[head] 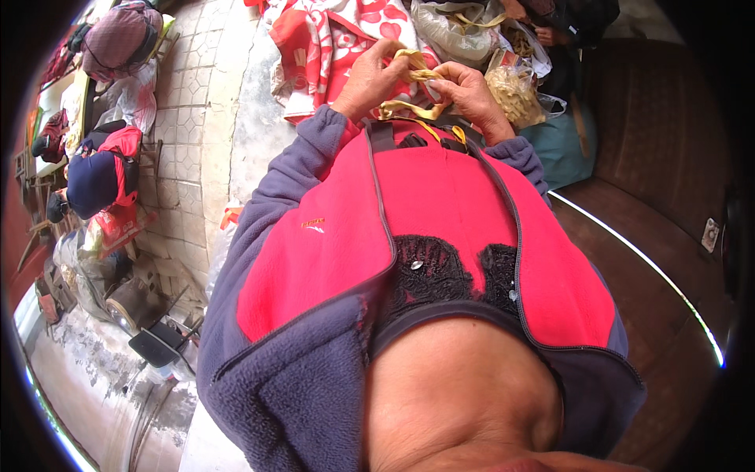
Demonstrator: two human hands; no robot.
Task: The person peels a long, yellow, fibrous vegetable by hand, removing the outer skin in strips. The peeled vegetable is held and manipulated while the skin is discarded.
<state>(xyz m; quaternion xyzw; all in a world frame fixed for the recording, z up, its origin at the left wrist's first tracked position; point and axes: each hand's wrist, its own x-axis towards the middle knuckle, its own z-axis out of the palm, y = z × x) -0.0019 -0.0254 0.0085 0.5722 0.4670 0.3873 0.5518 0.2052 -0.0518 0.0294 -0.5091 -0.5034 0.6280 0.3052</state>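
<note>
Before my chest, my left hand (373,76) pinches one part of a looped, flat yellow strip (423,75); its material I cannot tell. My right hand (469,94) grips the same strip a little to the right, with the fingertips of both hands close together. A lower length of the strip (407,110) hangs in a curve beneath the hands, over my lap. A red and white patterned cloth (336,53) lies under and beyond the hands. Thin yellow bands (459,134) show at my waist.
A clear bag of short yellowish pieces (514,97) stands at right, near a translucent white bag (457,35) holding yellow strips. Another person's hand (551,36) is at the upper right. Across the tiled floor (183,118), several people sit by a table at left. A black stool (156,344) stands lower left.
</note>
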